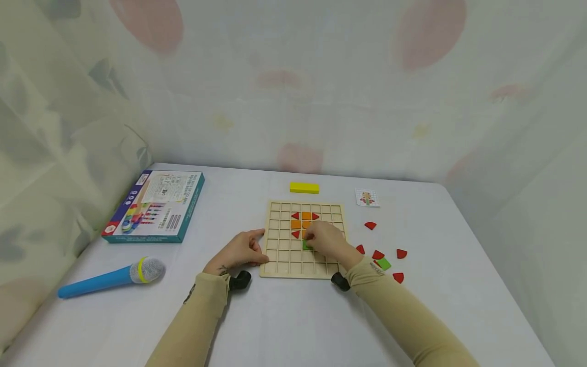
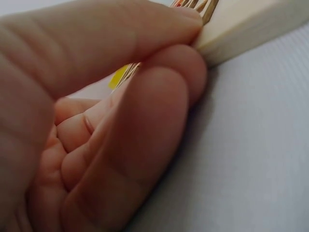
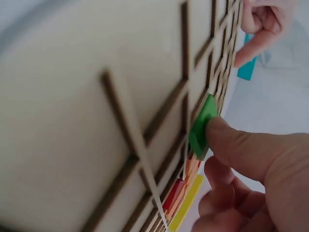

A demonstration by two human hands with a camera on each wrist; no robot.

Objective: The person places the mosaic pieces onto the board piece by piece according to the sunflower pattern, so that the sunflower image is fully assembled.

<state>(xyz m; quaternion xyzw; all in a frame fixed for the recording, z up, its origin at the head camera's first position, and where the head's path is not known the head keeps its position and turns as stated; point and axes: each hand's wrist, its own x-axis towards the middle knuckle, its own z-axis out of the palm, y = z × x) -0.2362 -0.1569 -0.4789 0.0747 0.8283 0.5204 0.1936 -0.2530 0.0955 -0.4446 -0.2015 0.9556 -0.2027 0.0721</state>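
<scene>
A pale wooden grid board (image 1: 277,269) lies flat on the white table. At its left edge is my left hand (image 1: 238,250), thumb near the front corner and index finger further back; in the left wrist view, thumb and fingertips meet at the board's rim (image 2: 241,41). My right hand (image 1: 327,240) pinches a green tile (image 3: 203,126) over the board's middle, thumb on its face; its other fingers are partly hidden. Behind this hand, orange square tiles (image 1: 296,224) and red wedge pieces (image 1: 295,215) sit in the cells, some covered by the fingers.
Loose red wedges (image 1: 401,253) and a green square (image 1: 383,263) lie right of the board. Beyond it are a yellow block (image 1: 304,188) and a small picture card (image 1: 367,198). A boxed set (image 1: 156,209) and a blue toy microphone (image 1: 112,278) lie at left.
</scene>
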